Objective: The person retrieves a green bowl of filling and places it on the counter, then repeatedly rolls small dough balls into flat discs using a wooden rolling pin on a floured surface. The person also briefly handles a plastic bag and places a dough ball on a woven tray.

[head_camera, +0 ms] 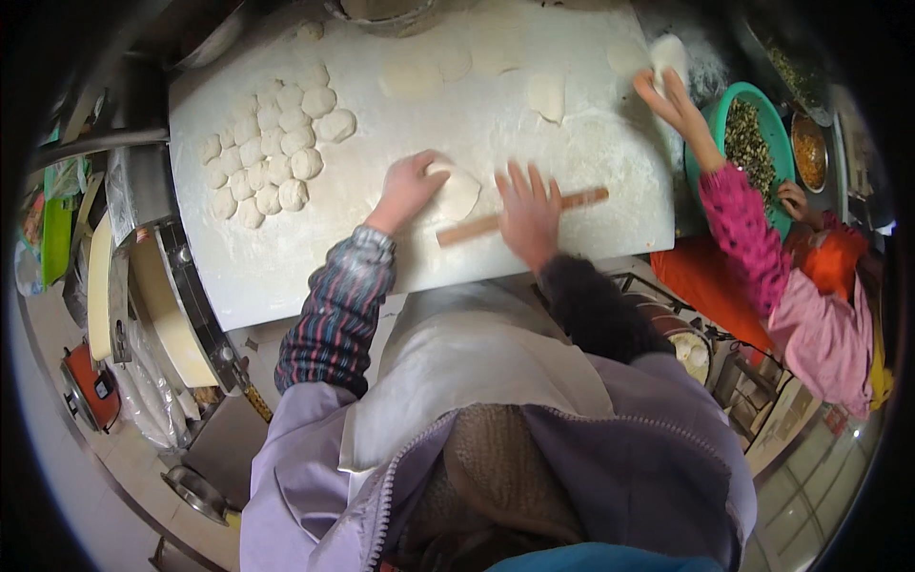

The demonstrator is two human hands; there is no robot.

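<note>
On the floured white board (343,250), my left hand (411,187) grips the left edge of a flattened dough round (457,194) between thumb and fingers. Just right of it, my right hand (530,214) lies flat, fingers spread and slightly blurred, over a wooden rolling pin (468,230) that slants up to the right. Whether the pin's left part touches the dough's lower edge I cannot tell. Several dough balls (293,194) stand in rows at the board's left. Thin rolled dough sheets (411,77) and a folded-looking piece (547,96) lie towards the far side.
At the right a co-worker in a pink sleeve (743,229) holds a dough piece (668,53) by a green basin (786,154) of chopped filling. An orange-filled bowl (810,154) is beyond. A metal bowl (386,25) stands at the far edge, and an open round cooking appliance (168,307) at the left.
</note>
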